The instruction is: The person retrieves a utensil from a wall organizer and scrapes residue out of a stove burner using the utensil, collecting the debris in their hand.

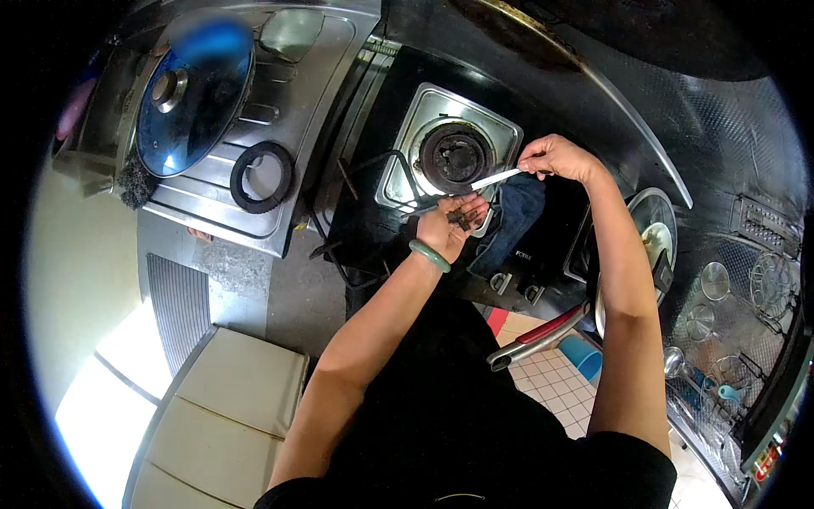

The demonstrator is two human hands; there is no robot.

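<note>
Some dark crumbs [461, 220] in left hand [443, 224] — tool [495, 178] in right hand [551, 159], beside tray [434, 97].

A plain-woven-looking black top [441, 407] has short, loose sleeves [634, 467] and a thin, pale curved line [459, 497] on it. Just behind the left fingers [476, 206], a smooth, rounded green bangle [430, 255] circles the wrist.

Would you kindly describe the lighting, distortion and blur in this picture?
Head view: strong wide-angle distortion, with black corners; the patch at lower left blown out white; glare on the steel counter; the blue patch by the glass lid heavily blurred; the left hand and right hand fairly sharp.
</note>
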